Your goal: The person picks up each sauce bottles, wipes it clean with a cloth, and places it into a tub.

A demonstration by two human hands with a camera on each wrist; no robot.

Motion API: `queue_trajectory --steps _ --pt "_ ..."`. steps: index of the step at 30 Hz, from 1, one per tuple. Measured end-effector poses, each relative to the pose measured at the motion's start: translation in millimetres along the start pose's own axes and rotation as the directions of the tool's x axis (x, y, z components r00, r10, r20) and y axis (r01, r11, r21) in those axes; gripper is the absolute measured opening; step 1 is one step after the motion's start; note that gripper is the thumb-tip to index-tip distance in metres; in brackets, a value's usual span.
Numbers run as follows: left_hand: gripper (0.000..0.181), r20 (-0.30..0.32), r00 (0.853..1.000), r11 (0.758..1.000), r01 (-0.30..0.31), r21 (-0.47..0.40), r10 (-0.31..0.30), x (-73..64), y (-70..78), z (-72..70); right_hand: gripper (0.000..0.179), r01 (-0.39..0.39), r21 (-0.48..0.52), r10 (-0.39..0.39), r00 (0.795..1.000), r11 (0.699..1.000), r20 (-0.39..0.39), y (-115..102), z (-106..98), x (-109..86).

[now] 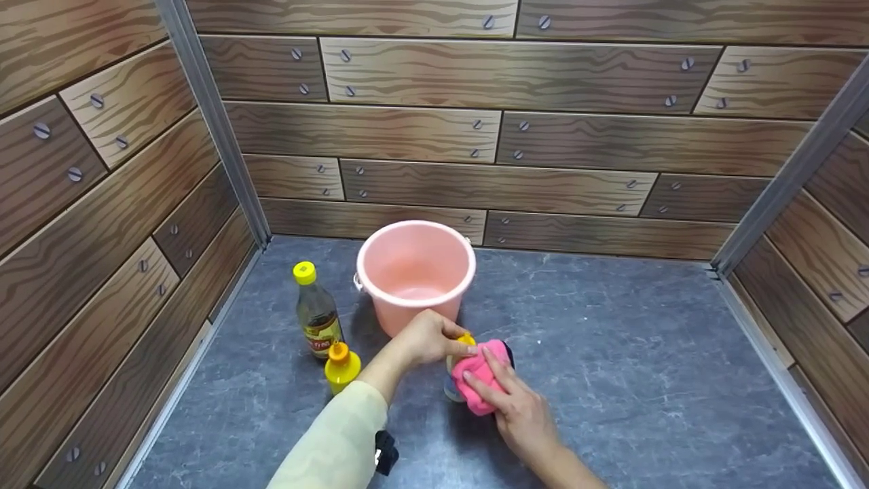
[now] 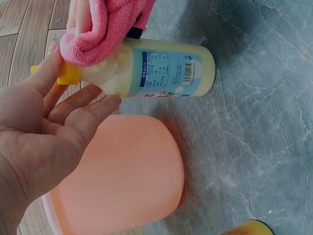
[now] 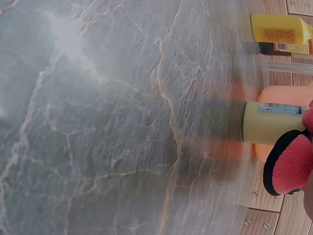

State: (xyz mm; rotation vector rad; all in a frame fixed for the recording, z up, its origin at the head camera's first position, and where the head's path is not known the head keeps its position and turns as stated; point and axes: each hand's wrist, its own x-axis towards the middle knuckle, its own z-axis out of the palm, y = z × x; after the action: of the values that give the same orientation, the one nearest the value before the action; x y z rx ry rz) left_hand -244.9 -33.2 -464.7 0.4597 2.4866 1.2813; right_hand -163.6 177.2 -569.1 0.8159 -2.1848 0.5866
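Observation:
My left hand [image 1: 424, 339] pinches a cream-coloured squeeze bottle [image 2: 168, 73] at its yellow cap [image 2: 69, 74] and neck. The bottle stands upright on the floor with a light blue label showing. Fuzzy pink cloth with black edging [image 1: 481, 380] covers much of the bottle's right side in the head view. My right hand [image 1: 526, 411] holds this cloth against the bottle, fingers spread over it. In the right wrist view, the bottle's lower part and the cloth [image 3: 293, 166] show at the right edge, while most of the hand is out of frame.
Just behind the hands stands a pink bucket [image 1: 394, 316]. To the left are a dark sauce bottle with a yellow cap [image 1: 316, 309] and a yellow squeeze bottle [image 1: 341, 370], near my left forearm. Wood-patterned walls [image 1: 421, 132] enclose the grey marbled floor [image 1: 645, 360].

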Motion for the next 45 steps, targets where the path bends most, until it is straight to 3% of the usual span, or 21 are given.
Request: queue_trajectory --steps 18,45 --pt "0.03 0.007 1.0 1.0 -0.004 -0.01 0.004 -4.4 5.5 -2.3 0.082 0.004 -0.024 -0.003 1.0 1.0 0.022 -5 9 5.9" --pt "0.03 -0.003 0.999 0.999 -0.04 0.022 0.04 -1.0 0.4 -2.3 0.084 -0.021 -0.032 0.022 1.0 0.999 0.02 -3 26 -11.0"
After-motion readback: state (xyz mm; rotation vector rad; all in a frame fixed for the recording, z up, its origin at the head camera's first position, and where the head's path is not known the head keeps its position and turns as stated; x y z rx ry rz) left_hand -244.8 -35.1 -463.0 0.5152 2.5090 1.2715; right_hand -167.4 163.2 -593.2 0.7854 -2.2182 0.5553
